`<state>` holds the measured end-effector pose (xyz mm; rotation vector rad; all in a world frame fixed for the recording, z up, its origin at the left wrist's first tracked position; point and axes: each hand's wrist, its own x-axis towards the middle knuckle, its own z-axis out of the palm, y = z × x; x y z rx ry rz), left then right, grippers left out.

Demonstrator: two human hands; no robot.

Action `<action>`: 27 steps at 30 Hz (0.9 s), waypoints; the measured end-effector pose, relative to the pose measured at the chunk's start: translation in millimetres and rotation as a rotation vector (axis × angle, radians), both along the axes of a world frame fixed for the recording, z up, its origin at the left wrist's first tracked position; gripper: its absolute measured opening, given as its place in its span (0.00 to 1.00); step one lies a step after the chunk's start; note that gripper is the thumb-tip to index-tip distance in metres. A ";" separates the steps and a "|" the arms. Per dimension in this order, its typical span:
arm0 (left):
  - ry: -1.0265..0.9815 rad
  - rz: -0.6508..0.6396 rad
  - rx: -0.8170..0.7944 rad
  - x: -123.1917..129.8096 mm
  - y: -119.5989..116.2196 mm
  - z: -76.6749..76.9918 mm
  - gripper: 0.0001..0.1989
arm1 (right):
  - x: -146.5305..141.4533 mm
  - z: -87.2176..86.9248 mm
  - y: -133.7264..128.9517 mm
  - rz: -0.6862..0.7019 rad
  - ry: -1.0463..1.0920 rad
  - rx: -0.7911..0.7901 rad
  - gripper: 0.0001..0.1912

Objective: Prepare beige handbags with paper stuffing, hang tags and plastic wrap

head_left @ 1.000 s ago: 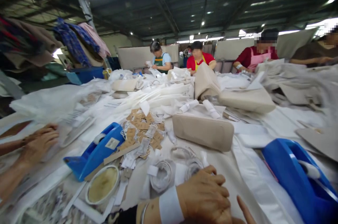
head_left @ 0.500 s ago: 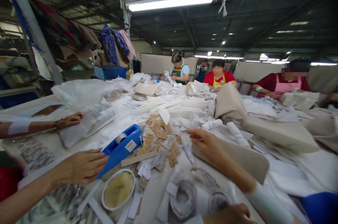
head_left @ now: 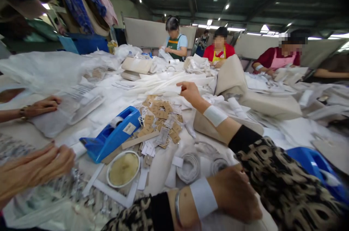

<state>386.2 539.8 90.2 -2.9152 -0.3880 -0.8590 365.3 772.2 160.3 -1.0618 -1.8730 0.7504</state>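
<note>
My right hand (head_left: 189, 94) reaches over the table, thumb and forefinger closed at the edge of a white sheet (head_left: 163, 88) in the stacked pile. White tape and a black-and-tan patterned sleeve cover parts of that arm. Low in the view, my left hand (head_left: 234, 193) is bent over with curled fingers above pale material. Its fingertips and whatever they grip are hidden. Rolls of pale tape (head_left: 188, 167) lie just behind the left hand. Between the hands sits a flat beige folded piece (head_left: 204, 125), partly under my right forearm. Brown cardboard tags (head_left: 160, 111) with white strings are heaped nearby.
A blue tape dispenser (head_left: 117, 133) and a round tub of yellowish stuff (head_left: 124, 169) stand left of centre. Another blue dispenser (head_left: 317, 171) is at right. A co-worker's hand (head_left: 40, 165) and another hand (head_left: 45, 106) are at left. Several people work across the table.
The view has tilted down and come nearer. My right hand has moved forward to the white sheets and its fingers have closed. My left hand has come further into view.
</note>
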 end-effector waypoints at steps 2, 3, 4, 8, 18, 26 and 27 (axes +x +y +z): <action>0.037 -0.092 -0.016 38.9 3.0 -19.7 0.16 | 40.0 18.5 -28.4 -0.097 0.026 0.141 0.13; 0.050 -0.116 -0.038 47.9 4.6 -26.8 0.15 | 62.6 27.0 -48.4 -0.154 0.050 0.229 0.11; 0.078 -0.128 -0.053 51.7 6.0 -31.9 0.15 | 85.8 34.1 -72.1 -0.223 0.078 0.307 0.08; 0.171 -0.127 -0.065 47.5 9.8 -34.6 0.12 | 170.8 37.0 -192.1 -0.516 0.163 0.380 0.08; 0.292 -0.106 -0.183 56.2 6.3 -11.5 0.12 | 296.9 -106.1 -391.2 -0.206 -0.349 0.040 0.18; 0.387 -0.086 -0.223 62.7 3.5 -0.5 0.10 | 279.6 -74.6 -349.1 -0.232 -0.545 -0.034 0.25; 0.390 -0.083 -0.224 63.1 3.2 -0.1 0.10 | 268.4 -75.1 -341.4 -0.295 -0.619 -0.037 0.24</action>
